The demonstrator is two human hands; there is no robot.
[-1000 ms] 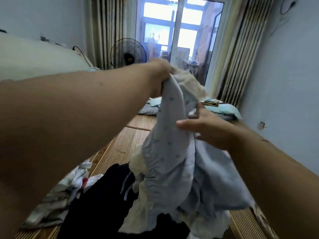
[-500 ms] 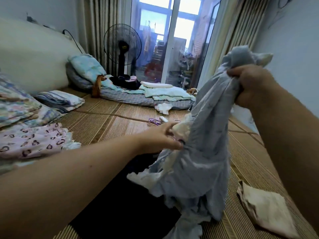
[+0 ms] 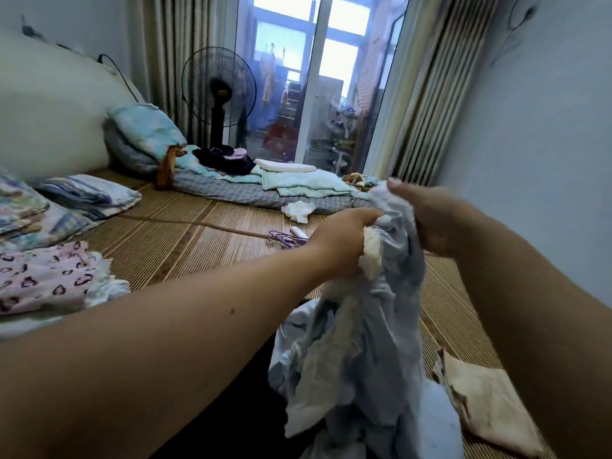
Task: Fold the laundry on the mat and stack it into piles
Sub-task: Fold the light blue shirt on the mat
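Item: grey-blue garment (image 3: 374, 342), bunched, lifted over mat (image 3: 185, 233). Long axis vertical, hanging toward 6 o'clock from both hands. Left hand (image 3: 344, 240) clenches cream-trimmed edge, 9 o'clock side; right hand (image 3: 427, 220) clenches top, 3 o'clock side. Hands close together, equally near.

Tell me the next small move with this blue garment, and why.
Probably draw the hands apart: the left hand and right hand grip the pale blue garment close together at its top, so it hangs bunched. Spreading it should open it for folding on the mat.
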